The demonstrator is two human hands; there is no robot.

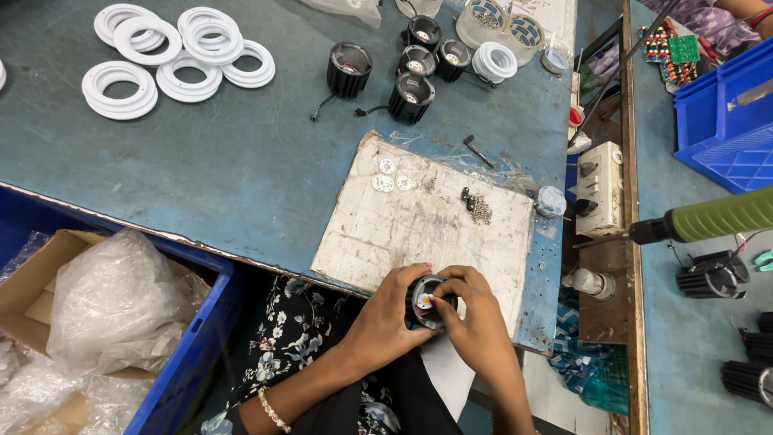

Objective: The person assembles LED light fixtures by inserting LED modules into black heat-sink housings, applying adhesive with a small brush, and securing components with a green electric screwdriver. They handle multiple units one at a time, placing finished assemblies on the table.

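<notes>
Both hands, left [385, 316] and right [475, 318], close around a black housing [425, 301] at the table [241, 177] edge, over the lap. Fingers cover the opening; a small part may slip and fall to the lap.

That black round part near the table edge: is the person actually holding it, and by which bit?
Yes. The left hand grips the black finned housing around its side, and the right hand has its fingers on the open rim.

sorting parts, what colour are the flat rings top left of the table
White, plain; the rings show in the head view.
</notes>
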